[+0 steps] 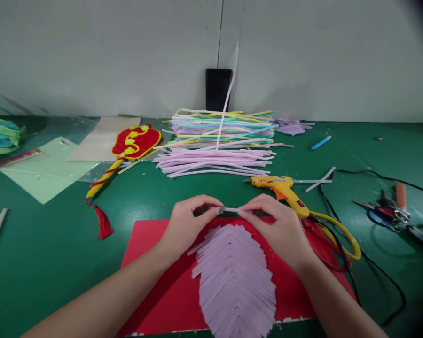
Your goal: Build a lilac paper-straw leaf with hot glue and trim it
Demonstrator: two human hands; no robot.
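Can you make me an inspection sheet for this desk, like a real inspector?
Surface: green table, red sheet on it.
Craft things: lilac leaf shape on the sheet; lilac sticks piled behind; glue gun at right.
Clutter: fan at left; pen and keys at right.
Hands: left hand and right hand pinch a strip.
Cables: black cord at right.
Surroundings: pale wall, phone upright before it.
Other people: nothing seen.

Lilac chevron-patterned leaf (237,281), red sheet (172,303)
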